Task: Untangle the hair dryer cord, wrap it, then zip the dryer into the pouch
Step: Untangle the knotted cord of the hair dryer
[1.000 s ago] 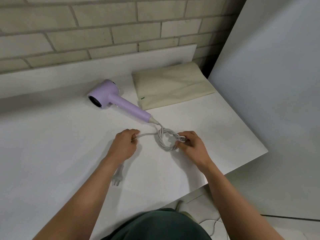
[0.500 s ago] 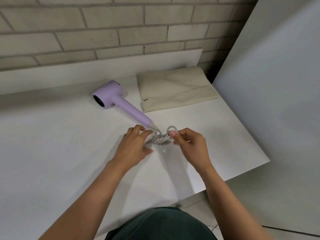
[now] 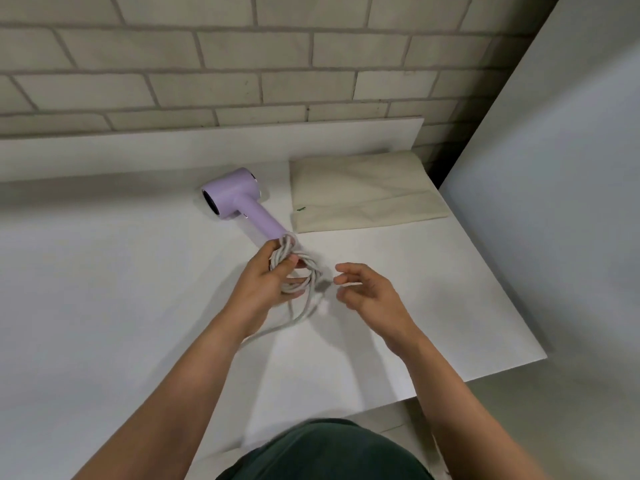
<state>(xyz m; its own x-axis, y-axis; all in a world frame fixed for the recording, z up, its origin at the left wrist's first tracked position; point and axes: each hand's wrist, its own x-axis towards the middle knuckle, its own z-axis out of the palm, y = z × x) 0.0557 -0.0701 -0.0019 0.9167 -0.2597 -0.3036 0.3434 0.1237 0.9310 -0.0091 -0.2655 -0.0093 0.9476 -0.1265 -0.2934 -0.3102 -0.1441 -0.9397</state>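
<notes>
While right hand (image 3: 374, 296) has let go, fingers loosely spread beside loops, left hand (image 3: 265, 284) alone grips coiled cord (image 3: 309, 263) by dryer (image 3: 239, 202) handle end.

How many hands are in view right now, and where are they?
2. The left hand grips the bundled cord near the end of the hair dryer handle. The right hand is just right of the bundle, fingers loosely spread, holding nothing.
</notes>
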